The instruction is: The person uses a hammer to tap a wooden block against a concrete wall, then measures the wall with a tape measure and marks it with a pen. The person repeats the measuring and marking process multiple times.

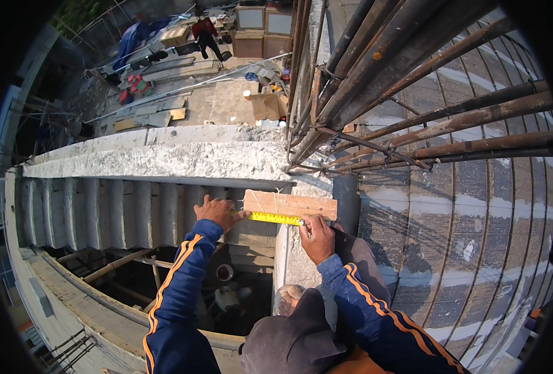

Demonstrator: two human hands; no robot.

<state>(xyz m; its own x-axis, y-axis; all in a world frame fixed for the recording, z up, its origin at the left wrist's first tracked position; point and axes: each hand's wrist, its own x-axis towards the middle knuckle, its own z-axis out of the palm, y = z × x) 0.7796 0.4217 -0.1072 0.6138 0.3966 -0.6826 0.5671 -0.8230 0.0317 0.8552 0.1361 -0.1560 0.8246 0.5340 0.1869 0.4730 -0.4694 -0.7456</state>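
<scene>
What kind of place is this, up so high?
Most likely a building site, seen from an upper level. Rusty steel bars stick out of a rough concrete wall, and loose boards lie about on the ground below.

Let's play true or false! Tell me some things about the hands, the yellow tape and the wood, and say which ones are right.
1. The left hand holds one end of the yellow tape. True.
2. The tape lies along a wooden board. True.
3. The right hand is holding a hammer. False: it rests at the tape's other end, pinching something too small to make out.
4. The sleeves are red with white stripes. False: they are blue with orange stripes.
5. Rusty steel bars stick out above the board. True.
6. The board lies on green grass. False: it lies on a grey concrete edge.
</scene>
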